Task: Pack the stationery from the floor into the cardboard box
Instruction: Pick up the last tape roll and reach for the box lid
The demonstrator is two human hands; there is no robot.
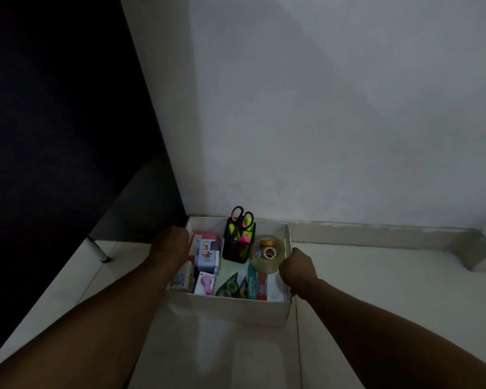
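- The cardboard box [230,311] was seen low in the centre of the frame, set on the pale floor [376,290] close against the wall [320,108].
- The left hand [170,244] was laid on the box's left wall; whether its fingers were curled over the rim could not be told.
- The right hand [298,269] was clenched over the box's right rim.
- Inside the box were shown a clear tape roll [268,254] at the right, a black mesh holder [237,242] at the back carrying scissors [242,216] upright, and small packets and a glue stick [262,286] toward the near wall.
- No stationery was seen lying loose on the floor, so packing was judged close to complete.
- The box was judged light but loosely filled: thin walls likely to flex, contents free to slide, the tall holder prone to tipping.
- A hold at both side walls, low and level, was judged safest.
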